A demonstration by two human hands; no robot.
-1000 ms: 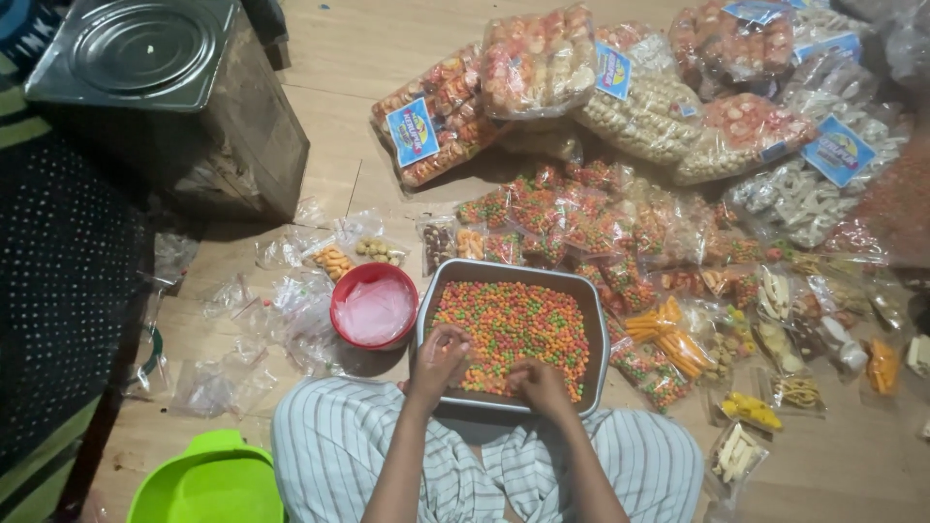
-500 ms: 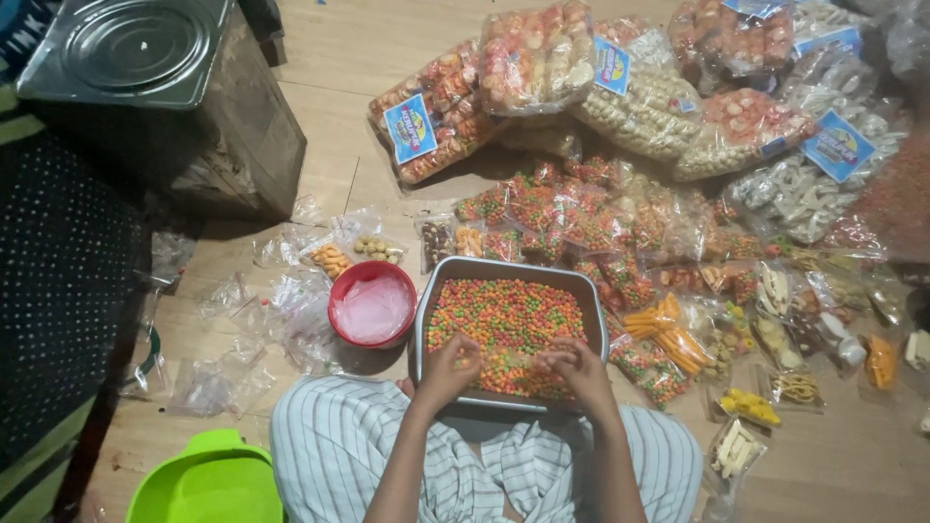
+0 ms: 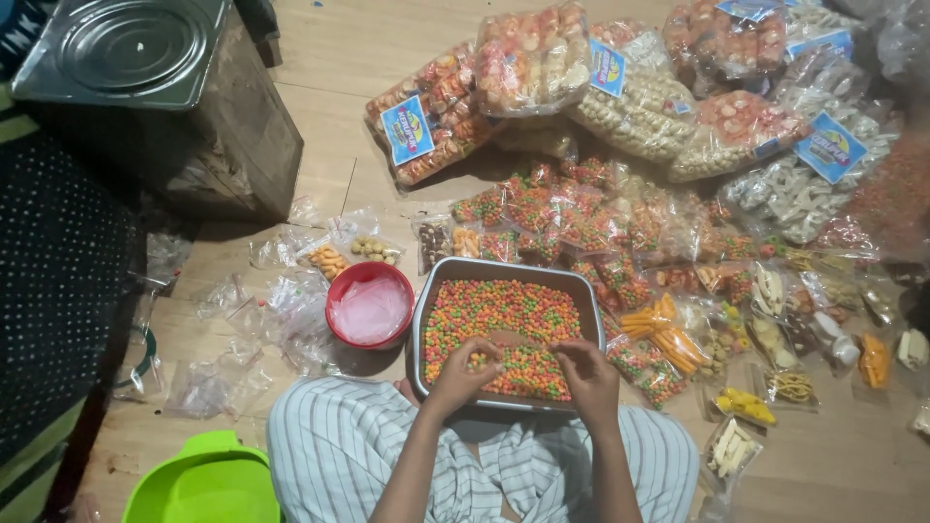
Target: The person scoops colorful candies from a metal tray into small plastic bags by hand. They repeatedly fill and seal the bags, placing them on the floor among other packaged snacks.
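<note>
My left hand (image 3: 463, 373) and right hand (image 3: 584, 376) rest in the metal tray (image 3: 423, 300) on my lap, fingers loosely pinching the small coloured candy balls (image 3: 504, 310). They seem light, hard, rolling easily; I scoop them with cupped fingers.

wooden floor (image 3: 368, 58) carries it all: snack bags (image 3: 620, 213) heaped across the right, empty plastic bags (image 3: 262, 310) left, red bowl (image 3: 370, 302), metal tray (image 3: 507, 331), green tub (image 3: 203, 484), big tin (image 3: 145, 87).
</note>
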